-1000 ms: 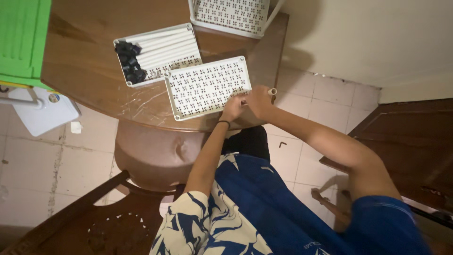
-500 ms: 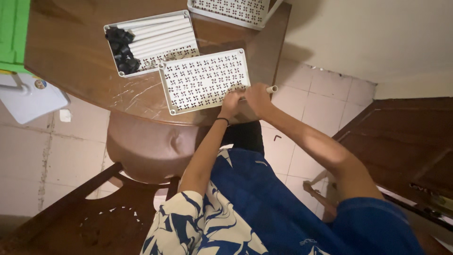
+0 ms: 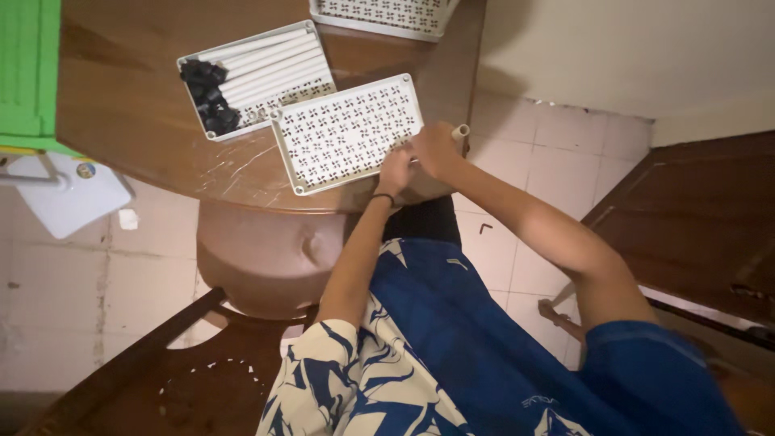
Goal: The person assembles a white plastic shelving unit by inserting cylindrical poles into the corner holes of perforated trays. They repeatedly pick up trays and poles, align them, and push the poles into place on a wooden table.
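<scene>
Tube (image 3: 460, 130) tilted up w/ right hand (image 3: 433, 149); left hand (image 3: 395, 169) same

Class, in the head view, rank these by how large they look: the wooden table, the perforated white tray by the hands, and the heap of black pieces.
1. wooden table
2. perforated white tray
3. heap of black pieces, clearly smallest

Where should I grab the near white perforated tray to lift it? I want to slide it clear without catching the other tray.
Grip the perforated tray by its raised rim on the bare long edge facing the table's front, coming from there; the far corner abuts the tray of white tubes, and both hands crowd the right end.
</scene>
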